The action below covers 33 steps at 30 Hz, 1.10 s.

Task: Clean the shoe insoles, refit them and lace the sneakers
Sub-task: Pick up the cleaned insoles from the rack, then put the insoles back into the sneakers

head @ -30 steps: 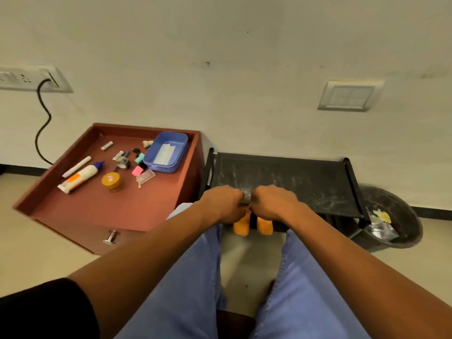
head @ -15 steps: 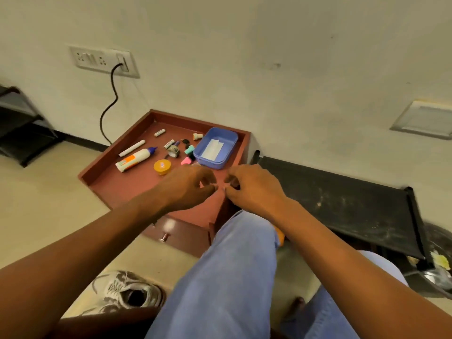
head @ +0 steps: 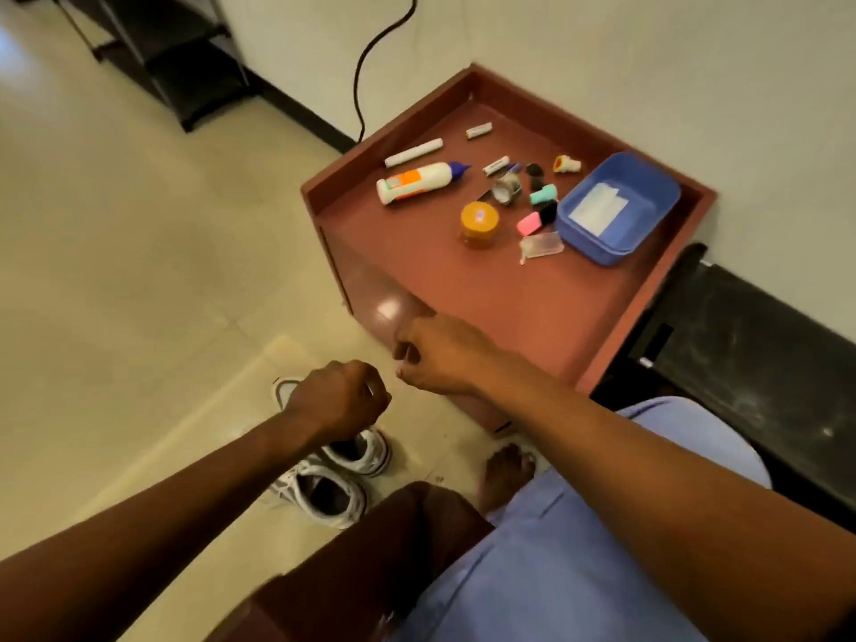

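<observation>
Two white and grey sneakers lie side by side on the tiled floor, the nearer sneaker (head: 324, 495) with its dark opening facing up. The farther sneaker (head: 359, 454) is partly hidden under my left hand (head: 340, 398), which hovers above it with curled fingers and nothing visible in them. My right hand (head: 437, 354) is a little higher and to the right, in front of the cabinet's corner, its fingers also curled with nothing visible in them. No insoles or laces can be made out.
A red-brown cabinet (head: 597, 317) with a rimmed top carries a blue tray (head: 648, 224), a glue bottle (head: 417, 183), an orange jar (head: 479, 222) and small items. A black rack (head: 750, 354) stands at the right, and a black shelf (head: 153, 44) far left. My bare foot (head: 507, 470) rests near the sneakers.
My view has swung left and down from the black rack to the floor. Both hands left the rack's edge and dropped toward the sneakers.
</observation>
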{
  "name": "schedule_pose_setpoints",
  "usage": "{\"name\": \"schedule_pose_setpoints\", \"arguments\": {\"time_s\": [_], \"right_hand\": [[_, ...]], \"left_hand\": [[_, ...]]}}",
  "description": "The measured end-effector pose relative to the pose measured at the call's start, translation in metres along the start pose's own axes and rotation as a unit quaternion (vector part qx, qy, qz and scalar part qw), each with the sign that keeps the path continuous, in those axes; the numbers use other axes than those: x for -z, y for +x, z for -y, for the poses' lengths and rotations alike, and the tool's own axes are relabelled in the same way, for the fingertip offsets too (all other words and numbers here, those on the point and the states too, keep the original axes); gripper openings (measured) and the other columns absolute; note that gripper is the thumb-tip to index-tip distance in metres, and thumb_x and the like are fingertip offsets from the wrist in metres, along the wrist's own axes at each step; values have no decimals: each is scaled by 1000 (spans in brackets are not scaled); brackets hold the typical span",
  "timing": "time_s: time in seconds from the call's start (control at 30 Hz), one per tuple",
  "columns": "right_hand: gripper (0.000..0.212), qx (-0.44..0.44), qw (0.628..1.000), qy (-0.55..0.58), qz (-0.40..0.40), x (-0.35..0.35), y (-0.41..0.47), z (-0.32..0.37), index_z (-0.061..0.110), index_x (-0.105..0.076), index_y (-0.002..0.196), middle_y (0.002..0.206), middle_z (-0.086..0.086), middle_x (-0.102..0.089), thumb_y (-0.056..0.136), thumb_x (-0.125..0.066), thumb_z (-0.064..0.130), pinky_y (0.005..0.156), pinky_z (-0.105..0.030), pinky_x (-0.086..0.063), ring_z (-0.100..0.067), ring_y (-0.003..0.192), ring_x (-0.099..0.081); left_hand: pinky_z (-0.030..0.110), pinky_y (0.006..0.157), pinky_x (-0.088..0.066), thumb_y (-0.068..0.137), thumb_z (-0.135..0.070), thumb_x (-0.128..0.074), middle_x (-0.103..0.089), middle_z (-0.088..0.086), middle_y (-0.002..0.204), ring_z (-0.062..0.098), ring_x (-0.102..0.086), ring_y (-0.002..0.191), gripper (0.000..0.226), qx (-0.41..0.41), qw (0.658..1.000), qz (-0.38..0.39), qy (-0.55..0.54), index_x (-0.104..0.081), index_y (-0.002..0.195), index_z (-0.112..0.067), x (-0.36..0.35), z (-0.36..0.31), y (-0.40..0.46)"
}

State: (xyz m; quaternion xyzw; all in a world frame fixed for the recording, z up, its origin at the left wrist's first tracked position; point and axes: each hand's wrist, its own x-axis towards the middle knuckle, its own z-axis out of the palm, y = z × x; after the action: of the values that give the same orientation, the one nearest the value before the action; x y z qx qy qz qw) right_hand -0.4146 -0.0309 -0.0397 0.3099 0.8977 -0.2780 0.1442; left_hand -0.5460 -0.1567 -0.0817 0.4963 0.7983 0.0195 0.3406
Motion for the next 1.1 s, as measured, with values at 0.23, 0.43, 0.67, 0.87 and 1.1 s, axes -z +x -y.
{"name": "schedule_pose_setpoints", "arguments": {"time_s": [0.23, 0.43, 0.67, 0.87, 1.1], "right_hand": [[32, 18, 977, -61, 203, -103, 72, 17, 25, -65, 120, 122, -5, -62, 88, -64, 22, 82, -34, -54, -29, 105, -63], [37, 58, 948, -128, 284, -184, 104, 15, 22, -60, 131, 130, -9, -60, 94, -57, 18, 88, -37, -54, -31, 111, -62], [56, 84, 931, -125, 333, -237, 112, -2, 14, -42, 145, 145, -12, -42, 92, -60, 15, 99, -42, -47, -35, 129, -49], [64, 39, 926, -103, 360, -261, 117, 5, 9, -36, 147, 144, -19, -42, 92, -65, 25, 105, -42, -42, -37, 132, -46], [58, 26, 947, -153, 281, -259, 124, 19, 10, -47, 141, 143, -15, -40, 90, -71, 25, 107, -43, -44, -38, 132, -43]], "left_hand": [[36, 79, -59, 93, -47, -52, -71, 4, 111, 26, -70, 99, 32, 132, 988, 74, 38, -64, 114, -26, -116, 73, 0], [38, 91, -54, 92, -45, -59, -58, 6, 136, 29, -62, 121, 48, 198, 966, 164, -16, -55, 133, -21, -191, 103, 0], [36, 108, -44, 95, -36, -64, -36, 18, 158, 35, -45, 140, 81, 284, 913, 196, -218, -21, 157, -6, -241, 113, 20], [36, 101, -48, 95, -30, -66, -47, 20, 149, 35, -53, 131, 68, 275, 920, 175, -216, -34, 148, -3, -261, 118, 22], [30, 76, -47, 92, -24, -64, -66, 15, 124, 31, -64, 109, 38, 243, 952, 141, -119, -59, 126, -7, -242, 125, 24]]}}
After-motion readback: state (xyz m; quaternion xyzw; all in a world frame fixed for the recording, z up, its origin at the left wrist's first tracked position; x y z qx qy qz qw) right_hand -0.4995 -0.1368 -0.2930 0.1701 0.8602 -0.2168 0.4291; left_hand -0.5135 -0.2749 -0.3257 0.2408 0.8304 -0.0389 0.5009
